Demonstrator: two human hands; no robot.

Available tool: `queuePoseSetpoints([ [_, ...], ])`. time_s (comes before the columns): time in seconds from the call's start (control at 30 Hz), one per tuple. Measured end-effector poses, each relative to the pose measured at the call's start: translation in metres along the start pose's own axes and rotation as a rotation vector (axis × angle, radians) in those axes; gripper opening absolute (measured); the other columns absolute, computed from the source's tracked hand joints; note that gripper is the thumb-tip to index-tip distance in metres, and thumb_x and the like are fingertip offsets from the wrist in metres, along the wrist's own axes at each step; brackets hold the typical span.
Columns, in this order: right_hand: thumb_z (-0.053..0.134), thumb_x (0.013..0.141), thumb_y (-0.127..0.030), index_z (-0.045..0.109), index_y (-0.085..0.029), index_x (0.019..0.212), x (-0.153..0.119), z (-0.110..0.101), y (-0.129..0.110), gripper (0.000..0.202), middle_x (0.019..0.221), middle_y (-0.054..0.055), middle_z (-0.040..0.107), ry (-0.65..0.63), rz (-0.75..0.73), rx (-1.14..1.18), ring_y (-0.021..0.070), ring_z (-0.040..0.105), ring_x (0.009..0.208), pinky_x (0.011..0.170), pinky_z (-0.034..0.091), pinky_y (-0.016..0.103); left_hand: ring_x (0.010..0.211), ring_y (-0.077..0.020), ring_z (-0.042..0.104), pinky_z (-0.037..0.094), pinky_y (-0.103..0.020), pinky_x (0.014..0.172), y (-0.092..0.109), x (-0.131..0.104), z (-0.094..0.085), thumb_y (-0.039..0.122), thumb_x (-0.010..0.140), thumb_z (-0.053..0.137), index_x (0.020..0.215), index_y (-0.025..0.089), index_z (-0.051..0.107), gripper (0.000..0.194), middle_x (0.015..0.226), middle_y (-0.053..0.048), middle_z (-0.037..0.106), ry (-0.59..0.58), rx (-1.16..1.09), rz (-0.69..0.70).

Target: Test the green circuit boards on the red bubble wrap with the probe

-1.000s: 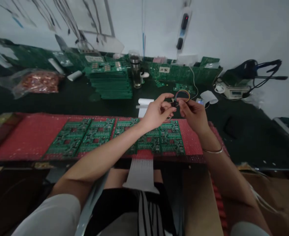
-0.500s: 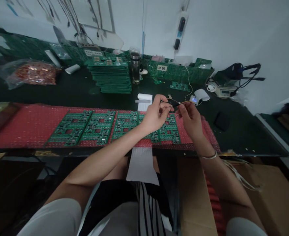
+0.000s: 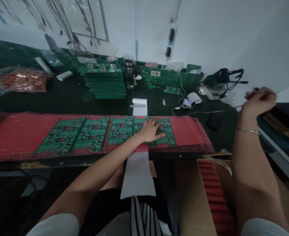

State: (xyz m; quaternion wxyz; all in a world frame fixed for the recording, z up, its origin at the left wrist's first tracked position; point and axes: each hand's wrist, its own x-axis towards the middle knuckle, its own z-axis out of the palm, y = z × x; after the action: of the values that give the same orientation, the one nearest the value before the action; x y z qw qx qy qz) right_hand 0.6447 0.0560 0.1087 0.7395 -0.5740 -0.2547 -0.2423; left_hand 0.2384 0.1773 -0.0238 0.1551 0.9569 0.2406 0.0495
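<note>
Several green circuit boards [image 3: 91, 132] lie in a row on red bubble wrap [image 3: 18, 134] along the table's front. My left hand [image 3: 151, 131] rests on the boards toward the right end of the row, its fingers spread and holding nothing. Raised at the far right, my right hand [image 3: 261, 98] is closed round a small dark thing, which I cannot make out. A thin cable [image 3: 210, 112] runs from near the small white device [image 3: 186, 103] toward that hand. Under the boards passes a white paper strip [image 3: 138, 173], hanging over the front edge.
A tall stack of green boards [image 3: 105, 83] stands at the back beside a dark bottle [image 3: 129, 73]. A plastic bag of copper-coloured parts [image 3: 23, 80] lies at the left. A scale [image 3: 214, 93] sits at the back right, and an open cardboard box [image 3: 192, 193] is below the table.
My hands have parted. The left has come down onto the boards with its fingers spread, and the right has swung far out to the right and up. The view has shifted slightly.
</note>
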Motion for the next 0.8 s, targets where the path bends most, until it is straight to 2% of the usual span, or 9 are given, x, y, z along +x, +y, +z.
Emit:
queuePoseSetpoints([
  [0.07, 0.050, 0.093, -0.023, 0.057, -0.021, 0.086, 0.003, -0.013, -0.002, 0.010, 0.075, 0.002, 0.063, -0.018, -0.066, -0.032, 0.0091, 0.062, 0.063, 0.057, 0.044, 0.024, 0.149, -0.0387, 0.020, 0.021, -0.057, 0.118, -0.012, 0.022, 0.002, 0.061, 0.096, 0.041, 0.147, 0.011, 0.041, 0.072, 0.159, -0.022, 0.028, 0.043, 0.013, -0.096],
  [0.1, 0.054, 0.092, -0.024, 0.058, -0.019, 0.085, -0.009, -0.016, -0.004, 0.009, 0.073, 0.003, 0.063, -0.122, -0.038, -0.065, 0.0101, 0.063, 0.062, 0.058, 0.046, 0.025, 0.149, -0.0381, 0.022, 0.020, -0.057, 0.118, -0.018, 0.032, 0.002, 0.057, 0.098, 0.040, 0.146, 0.008, 0.042, 0.068, 0.157, -0.023, 0.031, 0.054, 0.008, -0.140],
  [0.2, 0.065, 0.085, -0.033, 0.063, -0.015, 0.084, -0.078, -0.015, -0.001, 0.019, 0.081, 0.007, 0.069, -0.439, 0.191, -0.089, 0.0123, 0.064, 0.060, 0.056, 0.051, 0.026, 0.143, -0.0362, 0.035, 0.026, -0.057, 0.115, -0.030, 0.054, 0.004, 0.043, 0.101, 0.035, 0.141, 0.007, 0.048, 0.055, 0.150, -0.022, 0.044, 0.054, -0.037, -0.208],
  [0.33, 0.069, 0.078, -0.045, 0.070, -0.012, 0.087, -0.167, -0.005, 0.013, 0.034, 0.088, 0.008, 0.073, -0.761, 0.377, -0.101, 0.0118, 0.062, 0.061, 0.057, 0.051, 0.026, 0.135, -0.0248, 0.049, 0.035, -0.044, 0.113, -0.033, 0.056, 0.007, 0.039, 0.104, 0.031, 0.134, 0.018, 0.057, 0.045, 0.143, -0.010, 0.056, 0.050, -0.067, -0.144],
  [0.4, 0.069, 0.076, -0.048, 0.072, -0.012, 0.082, -0.191, 0.005, 0.016, 0.037, 0.090, 0.009, 0.074, -0.830, 0.372, -0.108, 0.0109, 0.060, 0.062, 0.059, 0.050, 0.026, 0.133, -0.0220, 0.050, 0.036, -0.040, 0.113, -0.032, 0.055, 0.008, 0.038, 0.103, 0.033, 0.132, 0.020, 0.059, 0.043, 0.141, -0.008, 0.058, 0.046, -0.076, -0.103],
  [0.5, 0.066, 0.078, -0.051, 0.073, -0.013, 0.081, -0.212, 0.026, 0.018, 0.039, 0.089, 0.008, 0.073, -0.877, 0.340, -0.117, 0.0123, 0.060, 0.067, 0.063, 0.050, 0.027, 0.136, -0.0245, 0.047, 0.030, -0.048, 0.116, -0.029, 0.050, 0.009, 0.032, 0.102, 0.038, 0.134, 0.018, 0.057, 0.040, 0.143, -0.011, 0.055, 0.049, -0.082, -0.053],
  [0.63, 0.060, 0.084, -0.049, 0.071, -0.013, 0.081, -0.233, 0.047, 0.028, 0.038, 0.084, 0.009, 0.071, -0.927, 0.270, -0.163, 0.0164, 0.062, 0.078, 0.077, 0.051, 0.031, 0.135, -0.0287, 0.046, 0.032, -0.053, 0.114, -0.018, 0.010, 0.003, 0.029, 0.099, 0.047, 0.129, 0.016, 0.059, 0.035, 0.144, -0.014, 0.052, 0.207, -0.128, 0.048],
  [0.7, 0.058, 0.086, -0.048, 0.069, -0.013, 0.079, -0.241, 0.050, 0.039, 0.037, 0.082, 0.009, 0.070, -0.916, 0.246, -0.199, 0.0181, 0.062, 0.080, 0.081, 0.051, 0.034, 0.119, -0.0248, 0.057, 0.044, -0.044, 0.103, -0.010, -0.030, 0.000, 0.028, 0.099, 0.046, 0.113, 0.017, 0.066, 0.027, 0.124, -0.012, 0.063, 0.239, -0.217, 0.154],
  [0.8, 0.054, 0.090, -0.050, 0.067, -0.014, 0.083, -0.248, 0.046, 0.059, 0.039, 0.083, 0.009, 0.068, -0.862, 0.252, -0.200, 0.0202, 0.063, 0.083, 0.083, 0.052, 0.037, 0.098, -0.0189, 0.063, 0.052, -0.033, 0.087, 0.001, -0.097, 0.004, 0.026, 0.099, 0.047, 0.097, 0.019, 0.068, 0.022, 0.101, -0.007, 0.064, 0.196, -0.329, 0.212],
])
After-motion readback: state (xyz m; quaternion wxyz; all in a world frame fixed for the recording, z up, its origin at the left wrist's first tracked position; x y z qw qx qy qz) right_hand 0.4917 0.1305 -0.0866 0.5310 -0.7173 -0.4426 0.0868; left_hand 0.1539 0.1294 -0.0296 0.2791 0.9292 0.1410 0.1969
